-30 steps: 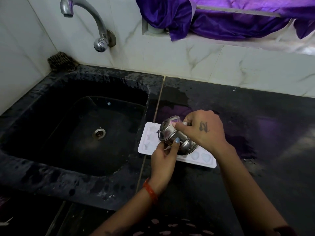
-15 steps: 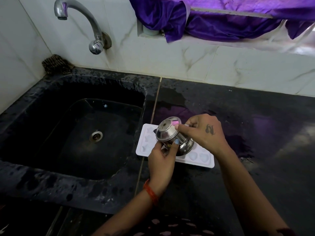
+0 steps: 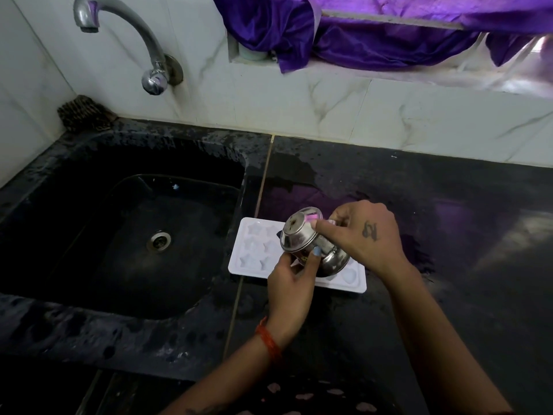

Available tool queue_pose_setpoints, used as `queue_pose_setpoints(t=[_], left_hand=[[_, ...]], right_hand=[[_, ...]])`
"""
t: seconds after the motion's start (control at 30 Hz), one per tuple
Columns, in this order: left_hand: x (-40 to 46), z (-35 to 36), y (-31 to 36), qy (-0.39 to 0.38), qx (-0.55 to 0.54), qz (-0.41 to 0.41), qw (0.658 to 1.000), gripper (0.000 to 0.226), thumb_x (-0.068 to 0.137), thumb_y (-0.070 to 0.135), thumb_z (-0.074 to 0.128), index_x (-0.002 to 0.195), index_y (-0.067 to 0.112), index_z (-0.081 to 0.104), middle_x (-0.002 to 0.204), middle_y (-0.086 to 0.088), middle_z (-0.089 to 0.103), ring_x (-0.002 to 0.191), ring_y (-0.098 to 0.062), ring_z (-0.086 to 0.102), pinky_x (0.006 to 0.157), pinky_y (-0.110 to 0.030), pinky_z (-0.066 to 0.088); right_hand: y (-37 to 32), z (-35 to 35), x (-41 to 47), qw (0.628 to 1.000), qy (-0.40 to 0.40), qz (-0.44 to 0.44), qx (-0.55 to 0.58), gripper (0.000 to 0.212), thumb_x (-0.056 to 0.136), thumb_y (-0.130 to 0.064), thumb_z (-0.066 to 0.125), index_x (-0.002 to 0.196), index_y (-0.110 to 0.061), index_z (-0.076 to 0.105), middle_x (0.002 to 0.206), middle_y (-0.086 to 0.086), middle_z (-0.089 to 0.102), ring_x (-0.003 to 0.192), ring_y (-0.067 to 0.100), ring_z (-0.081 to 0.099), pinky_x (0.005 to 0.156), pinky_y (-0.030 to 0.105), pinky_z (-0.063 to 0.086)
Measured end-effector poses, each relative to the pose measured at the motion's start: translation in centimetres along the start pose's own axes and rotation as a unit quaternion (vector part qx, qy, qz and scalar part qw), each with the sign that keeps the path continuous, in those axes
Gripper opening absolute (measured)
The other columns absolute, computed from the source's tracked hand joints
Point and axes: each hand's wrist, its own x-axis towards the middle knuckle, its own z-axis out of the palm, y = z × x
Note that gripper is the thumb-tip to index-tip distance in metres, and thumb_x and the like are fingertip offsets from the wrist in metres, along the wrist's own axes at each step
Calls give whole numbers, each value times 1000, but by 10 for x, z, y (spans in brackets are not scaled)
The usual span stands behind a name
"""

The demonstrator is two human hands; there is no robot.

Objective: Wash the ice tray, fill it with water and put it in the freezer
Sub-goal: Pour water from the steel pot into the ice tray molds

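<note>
Here both hands' fingers clamp a tilted steel pot (image 3: 311, 244) over white star-moulded tray (image 3: 254, 253).

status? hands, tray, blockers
Both hands, left and right, hold steel pot tipped over ice tray. Tray on counter beside sink. No blockers.

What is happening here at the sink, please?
A person holds a small steel pot with both hands, tilted over a white ice tray. The left hand grips it from below and the right hand from the far side. The tray lies flat on the wet black counter, just right of the sink; its moulds are stars and hearts. The tap runs no water. It looks like filling the tray, though no poured stream is visible.
</note>
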Motion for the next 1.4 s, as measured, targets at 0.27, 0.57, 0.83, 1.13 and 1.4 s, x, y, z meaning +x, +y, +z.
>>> queue_pose_setpoints(t=[0.27,0.57,0.83,1.13,1.4], left_hand=[[-3,2,-1,-15,-28,-22,999,12,87,37,62,92,28,65,96,8,73,94,-5,67,94,-34,51],[-3,5,-4,-17,-37,-26,999,30,82,48,66,98,23,66,99,4,74,96,-8,68,95,-38,51],[-4,7,-2,3,24,34,999,27,85,33,67,109,21,65,100,7,71,85,7,65,68,-1,43],[-7,17,-6,-33,14,12,999,20,85,33,67,103,23,66,98,5,74,89,-1,68,80,-15,50],[-9,24,-11,-47,4,-20,999,25,87,35,64,100,15,67,95,2,74,90,-7,69,90,-34,53]], right_hand=[[-6,-1,1,998,3,-14,-53,38,81,-44,63,69,-10,71,61,8,67,61,22,62,59,32,49],[-3,-2,0,999,8,-20,-50,38,82,-45,63,66,-10,70,59,6,66,59,20,61,55,28,46],[17,-4,-8,993,4,49,106,30,77,-39,72,61,-13,71,58,6,68,64,22,66,61,34,51],[24,-13,-14,997,11,48,63,34,77,-41,71,57,-14,69,51,3,64,58,20,64,56,31,48],[19,-17,-12,999,1,40,-24,39,80,-45,66,53,-18,62,46,-4,54,49,10,53,46,22,33]])
